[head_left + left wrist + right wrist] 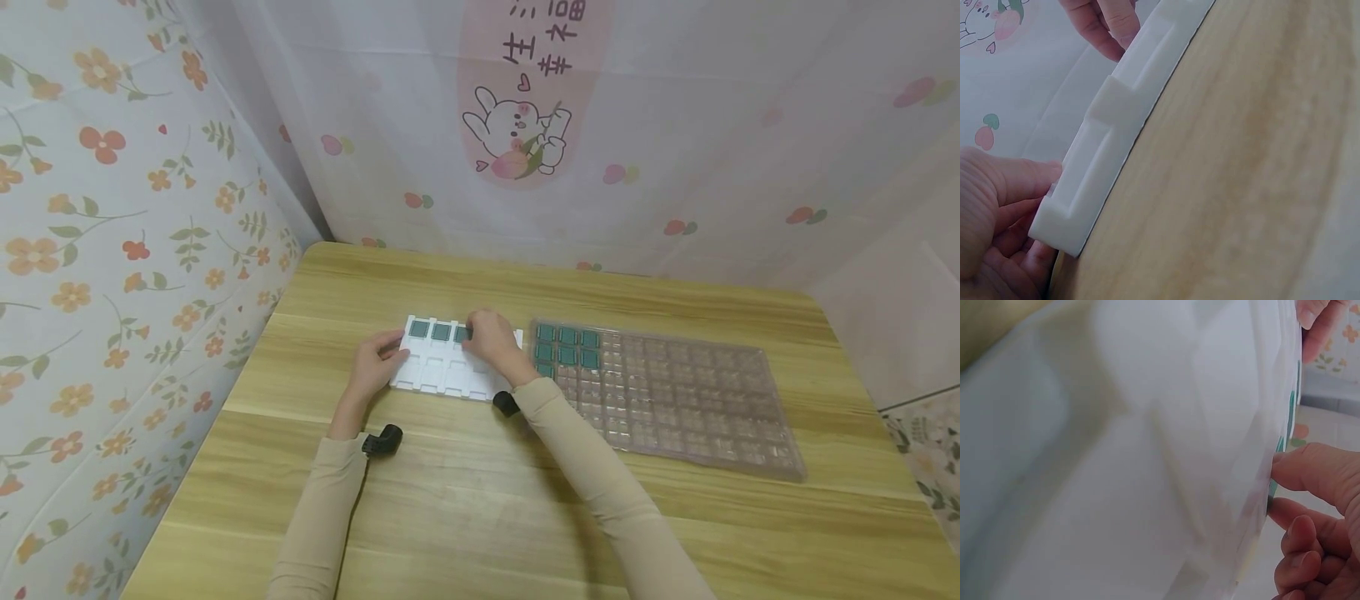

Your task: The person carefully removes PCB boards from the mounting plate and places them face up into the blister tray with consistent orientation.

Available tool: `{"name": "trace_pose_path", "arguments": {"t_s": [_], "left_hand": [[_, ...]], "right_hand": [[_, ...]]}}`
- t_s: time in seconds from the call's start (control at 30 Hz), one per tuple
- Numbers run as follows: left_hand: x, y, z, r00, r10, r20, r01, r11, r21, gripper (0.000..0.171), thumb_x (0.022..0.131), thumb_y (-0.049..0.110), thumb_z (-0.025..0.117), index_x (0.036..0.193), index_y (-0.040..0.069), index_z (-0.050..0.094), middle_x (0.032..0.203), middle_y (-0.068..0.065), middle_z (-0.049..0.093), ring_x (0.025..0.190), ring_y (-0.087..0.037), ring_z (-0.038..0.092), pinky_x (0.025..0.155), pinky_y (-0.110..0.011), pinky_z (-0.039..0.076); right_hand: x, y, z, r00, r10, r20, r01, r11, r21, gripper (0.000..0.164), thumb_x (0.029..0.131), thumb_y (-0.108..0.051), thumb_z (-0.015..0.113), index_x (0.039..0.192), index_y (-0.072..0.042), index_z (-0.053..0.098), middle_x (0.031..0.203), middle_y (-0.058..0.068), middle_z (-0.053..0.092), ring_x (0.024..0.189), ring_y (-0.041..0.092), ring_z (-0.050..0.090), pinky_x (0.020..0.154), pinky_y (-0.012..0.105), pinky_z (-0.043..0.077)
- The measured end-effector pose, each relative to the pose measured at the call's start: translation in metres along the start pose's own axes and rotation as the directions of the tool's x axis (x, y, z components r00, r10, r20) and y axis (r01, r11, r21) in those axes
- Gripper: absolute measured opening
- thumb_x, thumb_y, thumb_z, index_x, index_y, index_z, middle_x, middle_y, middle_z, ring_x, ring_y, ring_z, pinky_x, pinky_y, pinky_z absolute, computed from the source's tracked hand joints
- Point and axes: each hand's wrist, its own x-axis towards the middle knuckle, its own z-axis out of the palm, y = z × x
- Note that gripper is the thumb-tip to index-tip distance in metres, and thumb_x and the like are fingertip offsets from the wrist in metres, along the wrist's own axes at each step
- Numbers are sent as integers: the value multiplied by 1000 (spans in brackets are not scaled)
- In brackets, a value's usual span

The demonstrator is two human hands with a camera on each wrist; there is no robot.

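Observation:
A white plastic tray (pixel 450 367) with shallow pockets lies on the table. Green square chips (pixel 419 329) sit in its far row. My left hand (pixel 372 362) grips the tray's left edge; in the left wrist view the thumb (pixel 1029 178) lies at the tray's corner, the other fingers beneath it. Over the far row, my right hand (pixel 495 343) pinches a green chip (pixel 1273 486) between thumb and index finger, as the right wrist view shows edge-on. Whether that chip touches its pocket is hard to tell. To the right lies a clear plastic tray (pixel 697 400).
Several green chips (pixel 567 336) fill the far left corner of the clear tray. Black wrist cameras (pixel 384 442) are strapped to both forearms. A patterned curtain (pixel 637 150) hangs behind the table (pixel 450 500), and a floral one (pixel 150 250) on the left.

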Motion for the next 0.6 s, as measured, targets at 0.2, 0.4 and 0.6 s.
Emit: {"name": "trace_pose_path", "arguments": {"t_s": [0.2,0.4,0.6], "left_hand": [[0,1,0,1000,-6,5,6,1000,0,39,85,-1,63,123,-10,55,128,-26,52,115,-35,53,96,-40,47],[0,1,0,1000,-5,5,5,1000,-6,39,85,-1,63,122,-9,56,127,-25,52,115,-35,53,96,-39,47],[-1,2,-1,1000,4,8,-4,1000,-8,39,85,-3,62,122,-11,54,128,-27,51,116,-36,52,97,-40,46]], "right_hand": [[0,1,1,1000,-15,-10,15,1000,13,30,81,-11,71,107,2,67,109,14,66,101,27,62,86,36,53],[1,2,2,1000,-4,-1,4,1000,5,31,81,-13,71,109,1,67,110,13,66,102,26,62,87,35,52],[9,11,9,1000,-16,0,16,1000,22,31,80,-14,71,107,2,67,109,13,66,101,27,62,86,35,53]]}}
